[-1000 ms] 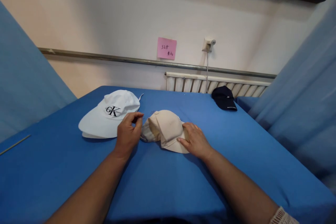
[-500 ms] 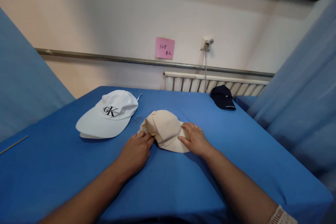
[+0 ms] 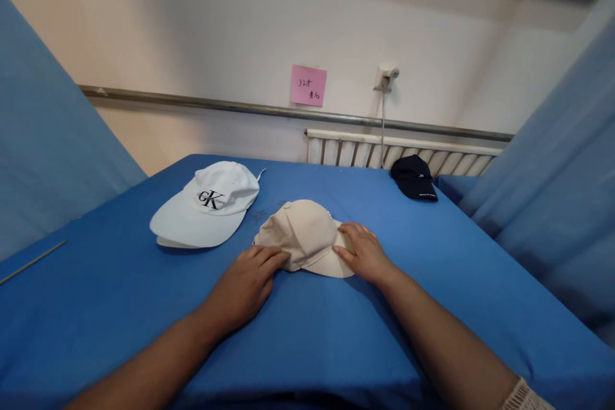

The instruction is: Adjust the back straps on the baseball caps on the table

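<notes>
A beige baseball cap (image 3: 307,230) rests crown up on the blue-covered table (image 3: 312,339), its brim pointing right. My right hand (image 3: 365,253) is closed on that brim, with the thumb on the near side and the fingers over the far part. At the cap's back rim, my left hand (image 3: 250,278) holds the fabric, its thumb lying along the lower edge and its fingertips partly hidden. To the left sits a white cap (image 3: 211,205) with black letters on its front. A dark navy cap (image 3: 413,176) lies at the far right of the table.
A thin stick (image 3: 33,262) lies near the left edge. Blue curtains (image 3: 557,173) hang on both sides. Behind the table are a white radiator (image 3: 350,150), a metal rail (image 3: 216,104), a pink note (image 3: 308,85) and a plugged socket (image 3: 385,79).
My left fingers have shifted at the cap's back, and the bunched rear fabric now looks fuller. My right hand keeps its place on the brim. The whole view has shifted slightly.
</notes>
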A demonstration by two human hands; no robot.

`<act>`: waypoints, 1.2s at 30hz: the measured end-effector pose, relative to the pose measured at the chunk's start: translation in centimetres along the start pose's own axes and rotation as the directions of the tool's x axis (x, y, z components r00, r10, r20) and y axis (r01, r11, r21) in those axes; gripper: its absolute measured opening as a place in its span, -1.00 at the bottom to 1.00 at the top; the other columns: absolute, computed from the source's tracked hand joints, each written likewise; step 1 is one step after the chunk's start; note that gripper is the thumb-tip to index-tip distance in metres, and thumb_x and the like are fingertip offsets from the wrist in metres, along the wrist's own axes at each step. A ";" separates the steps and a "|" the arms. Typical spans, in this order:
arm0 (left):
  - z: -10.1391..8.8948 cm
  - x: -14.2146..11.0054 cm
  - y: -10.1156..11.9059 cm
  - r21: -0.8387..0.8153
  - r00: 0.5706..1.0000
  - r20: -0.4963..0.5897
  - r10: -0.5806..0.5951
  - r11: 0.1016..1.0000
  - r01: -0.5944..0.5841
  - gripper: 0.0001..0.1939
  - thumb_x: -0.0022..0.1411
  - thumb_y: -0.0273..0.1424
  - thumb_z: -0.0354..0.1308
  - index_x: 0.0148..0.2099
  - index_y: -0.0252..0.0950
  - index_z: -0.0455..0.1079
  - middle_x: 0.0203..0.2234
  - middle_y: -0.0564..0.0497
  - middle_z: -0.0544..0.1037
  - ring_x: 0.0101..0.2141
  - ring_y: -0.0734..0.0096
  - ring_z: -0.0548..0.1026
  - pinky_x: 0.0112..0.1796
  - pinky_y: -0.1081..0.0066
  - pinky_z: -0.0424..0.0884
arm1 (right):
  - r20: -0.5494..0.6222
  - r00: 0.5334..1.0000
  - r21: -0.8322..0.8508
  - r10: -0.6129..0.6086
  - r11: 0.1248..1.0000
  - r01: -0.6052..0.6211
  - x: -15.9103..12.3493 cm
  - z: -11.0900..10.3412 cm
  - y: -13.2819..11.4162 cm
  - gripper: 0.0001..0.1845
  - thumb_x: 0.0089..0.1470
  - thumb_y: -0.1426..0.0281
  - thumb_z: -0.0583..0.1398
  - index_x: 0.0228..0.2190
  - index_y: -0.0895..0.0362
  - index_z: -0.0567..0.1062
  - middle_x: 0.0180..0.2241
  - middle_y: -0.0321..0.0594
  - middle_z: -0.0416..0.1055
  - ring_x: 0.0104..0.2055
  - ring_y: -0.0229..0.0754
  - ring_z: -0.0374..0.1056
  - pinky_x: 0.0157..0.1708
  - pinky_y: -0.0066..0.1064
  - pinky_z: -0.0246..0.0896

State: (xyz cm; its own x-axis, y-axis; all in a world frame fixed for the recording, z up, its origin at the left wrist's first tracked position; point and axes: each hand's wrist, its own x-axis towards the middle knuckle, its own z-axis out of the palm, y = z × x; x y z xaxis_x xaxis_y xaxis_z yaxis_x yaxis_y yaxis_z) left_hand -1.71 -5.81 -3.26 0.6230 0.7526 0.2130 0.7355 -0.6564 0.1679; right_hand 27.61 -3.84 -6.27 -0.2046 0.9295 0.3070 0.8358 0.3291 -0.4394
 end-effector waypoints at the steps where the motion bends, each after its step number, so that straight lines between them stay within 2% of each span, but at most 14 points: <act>1: 0.2 0.2 0.2 0.005 1.000 0.019 0.004 1.000 -0.005 -0.55 0.23 -0.57 -0.02 0.15 -0.19 0.32 0.01 -0.04 0.46 -0.02 0.19 0.34 0.02 0.20 0.21 | 0.002 1.000 0.002 0.001 1.000 -0.001 0.0 0.0 0.0 -0.56 0.17 0.25 0.19 0.05 0.12 0.34 0.09 -0.08 0.35 0.12 0.00 0.24 0.11 -0.15 0.07; 5: 0.6 0.3 0.4 0.021 0.993 0.111 -0.036 0.999 0.034 -0.72 0.19 -0.56 -0.01 -0.11 -0.23 0.42 -0.20 -0.05 0.50 -0.16 0.18 0.38 -0.09 0.21 0.26 | 0.013 1.000 0.014 0.001 1.000 -0.001 0.0 0.0 0.0 -0.57 0.18 0.24 0.18 0.05 0.11 0.35 0.08 -0.10 0.36 0.12 -0.01 0.24 0.11 -0.17 0.06; 7: 0.6 0.0 0.2 0.002 0.992 0.109 -0.062 0.998 0.062 -0.78 0.17 -0.56 -0.02 -0.22 -0.25 0.40 -0.27 -0.05 0.49 -0.21 0.20 0.39 -0.13 0.23 0.27 | 0.008 0.999 0.023 0.031 0.999 -0.031 0.1 0.0 0.1 -0.58 0.17 0.24 0.17 0.03 0.12 0.37 0.06 -0.08 0.38 0.10 -0.02 0.26 0.11 -0.18 0.07; 10: 0.4 -0.3 -0.1 -0.033 0.989 0.054 -0.136 0.990 0.138 -0.81 0.18 -0.55 -0.05 -0.26 -0.26 0.36 -0.32 -0.04 0.47 -0.24 0.22 0.40 -0.19 0.28 0.28 | -0.055 0.980 0.037 0.192 0.981 -0.190 0.4 0.2 0.8 -0.58 0.16 0.26 0.17 0.00 0.21 0.41 0.02 0.03 0.39 0.08 0.04 0.27 0.09 -0.18 0.09; 12: 0.4 -0.4 -0.2 -0.058 0.982 0.026 -0.190 0.980 0.191 -0.82 0.17 -0.53 -0.07 -0.26 -0.26 0.34 -0.35 -0.03 0.47 -0.28 0.24 0.41 -0.24 0.30 0.27 | -0.091 0.939 0.092 0.331 0.942 -0.323 0.7 0.3 1.7 -0.57 0.12 0.26 0.19 -0.04 0.26 0.44 0.00 0.10 0.40 0.07 0.10 0.28 0.08 -0.15 0.10; 14: 0.4 -0.3 -0.4 -0.093 0.974 0.011 -0.224 0.970 0.224 -0.83 0.17 -0.51 -0.08 -0.27 -0.25 0.33 -0.37 0.00 0.48 -0.32 0.26 0.43 -0.27 0.33 0.28 | -0.061 0.878 0.279 0.474 0.853 -0.441 1.1 0.4 2.7 -0.60 0.05 0.28 0.25 -0.10 0.25 0.47 -0.08 0.08 0.44 0.01 0.10 0.32 0.03 -0.16 0.14; 15: 0.4 -0.2 -0.4 -0.113 0.972 0.002 -0.235 0.966 0.234 -0.83 0.17 -0.50 -0.08 -0.27 -0.24 0.33 -0.37 0.00 0.48 -0.33 0.27 0.44 -0.28 0.34 0.29 | -0.010 0.838 0.429 0.545 0.759 -0.489 1.2 0.5 3.1 -0.63 0.01 0.32 0.29 -0.14 0.23 0.49 -0.15 0.03 0.47 -0.05 0.07 0.36 -0.02 -0.18 0.18; 17: 0.3 -0.1 -0.6 -0.155 0.968 -0.025 -0.251 0.957 0.244 -0.82 0.18 -0.47 -0.08 -0.25 -0.24 0.34 -0.36 0.01 0.50 -0.33 0.27 0.46 -0.27 0.34 0.31 | 0.132 0.772 0.689 0.622 0.503 -0.522 1.4 0.7 3.8 -0.70 -0.05 0.41 0.31 -0.21 0.21 0.49 -0.32 -0.08 0.50 -0.22 -0.03 0.41 -0.17 -0.26 0.25; 19: 0.3 0.0 -0.8 -0.196 0.963 -0.052 -0.265 0.948 0.250 -0.81 0.19 -0.43 -0.07 -0.23 -0.24 0.36 -0.35 0.01 0.52 -0.33 0.27 0.47 -0.26 0.35 0.33 | 0.244 0.756 0.810 0.607 0.301 -0.503 1.6 0.8 4.2 -0.77 -0.05 0.45 0.30 -0.27 0.22 0.50 -0.43 -0.15 0.49 -0.36 -0.12 0.41 -0.32 -0.34 0.28; 23: 0.2 0.1 -1.0 -0.254 0.954 -0.109 -0.281 0.935 0.246 -0.79 0.22 -0.40 -0.07 -0.22 -0.23 0.39 -0.34 0.00 0.53 -0.32 0.27 0.49 -0.26 0.35 0.36 | 0.331 0.785 0.884 0.523 0.120 -0.453 1.7 0.7 4.4 -0.90 -0.01 0.45 0.27 -0.37 0.24 0.51 -0.47 -0.15 0.50 -0.48 -0.24 0.39 -0.47 -0.46 0.29; 26: 0.3 0.5 -1.0 -0.288 0.956 -0.124 -0.265 0.932 0.221 -0.79 0.23 -0.38 -0.05 -0.20 -0.24 0.41 -0.34 -0.01 0.54 -0.31 0.26 0.50 -0.25 0.34 0.36 | 0.309 0.794 0.930 0.524 0.010 -0.368 1.9 0.2 4.7 -0.89 -0.02 0.46 0.28 -0.36 0.22 0.51 -0.47 -0.20 0.51 -0.53 -0.30 0.37 -0.54 -0.54 0.26; 30: 1.2 2.5 -0.4 -0.403 0.959 -0.084 -0.270 0.890 0.215 -0.79 0.19 -0.36 0.00 -0.22 -0.24 0.44 -0.35 0.00 0.54 -0.34 0.28 0.49 -0.25 0.35 0.36 | 0.199 0.784 0.980 0.588 -0.141 -0.143 2.0 -0.9 5.5 -0.85 -0.06 0.51 0.31 -0.34 0.20 0.51 -0.47 -0.24 0.52 -0.57 -0.33 0.35 -0.68 -0.60 0.17; 32: 2.3 4.2 0.1 -0.523 0.948 -0.034 -0.316 0.814 0.252 -0.77 0.15 -0.33 0.02 -0.21 -0.24 0.45 -0.37 0.01 0.54 -0.36 0.30 0.48 -0.28 0.36 0.36 | 0.167 0.742 0.983 0.649 -0.164 -0.077 1.7 -1.4 6.1 -0.86 -0.06 0.54 0.30 -0.36 0.21 0.51 -0.45 -0.23 0.53 -0.57 -0.33 0.35 -0.71 -0.62 0.17; 36: 5.4 8.4 1.1 -0.720 0.928 0.068 -0.366 0.626 0.300 -0.74 0.05 -0.31 0.04 -0.24 -0.29 0.44 -0.44 0.02 0.52 -0.43 0.33 0.46 -0.34 0.38 0.36 | 0.116 0.590 0.991 0.799 -0.132 -0.015 0.6 -2.1 7.6 -0.89 -0.04 0.55 0.29 -0.42 0.17 0.45 -0.48 -0.28 0.51 -0.57 -0.35 0.37 -0.71 -0.65 0.22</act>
State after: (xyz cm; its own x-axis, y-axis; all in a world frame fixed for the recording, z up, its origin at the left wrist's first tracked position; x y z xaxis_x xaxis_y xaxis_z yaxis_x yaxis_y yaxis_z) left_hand 5.78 0.10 -6.50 0.3270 0.9424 0.0710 0.4554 -0.2229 0.8619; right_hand 34.90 -1.15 -7.68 0.4883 0.8306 -0.2677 -0.6122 0.1074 -0.7834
